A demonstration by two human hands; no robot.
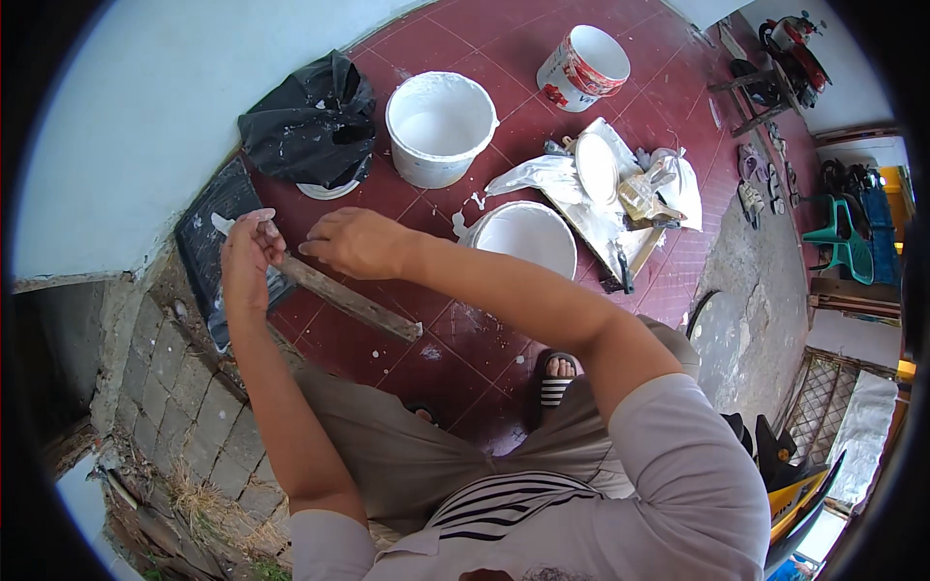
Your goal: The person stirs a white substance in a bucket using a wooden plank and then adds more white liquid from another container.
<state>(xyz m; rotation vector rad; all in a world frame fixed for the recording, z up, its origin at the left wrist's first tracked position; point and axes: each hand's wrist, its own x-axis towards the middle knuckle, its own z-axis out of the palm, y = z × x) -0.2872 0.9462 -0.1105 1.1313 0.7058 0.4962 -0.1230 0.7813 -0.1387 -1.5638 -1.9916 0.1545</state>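
Observation:
My left hand [248,263] is closed around the upper end of a wooden stick [354,300]. The stick slants down to the right above the red tiles. White paint coats its tip [222,225] beyond my fingers. Just to the right, my right hand [356,242] hovers above the stick with its fingers loosely apart, holding nothing that I can see. A white bucket [523,240] stands partly hidden behind my right forearm. Another white bucket [441,131], smeared with paint inside, stands farther back. Black plastic [315,121] lies crumpled against the wall beside a white rim.
A dark, paint-spotted sheet [215,208] lies left of the tiles [465,353]. A red-and-white pail [585,70] stands at the back. To the right, a tray [581,225] bears a paintbrush [647,198], a white lid [597,167] and plastic. Sandals [752,198] and a green chair [845,240] are farther right.

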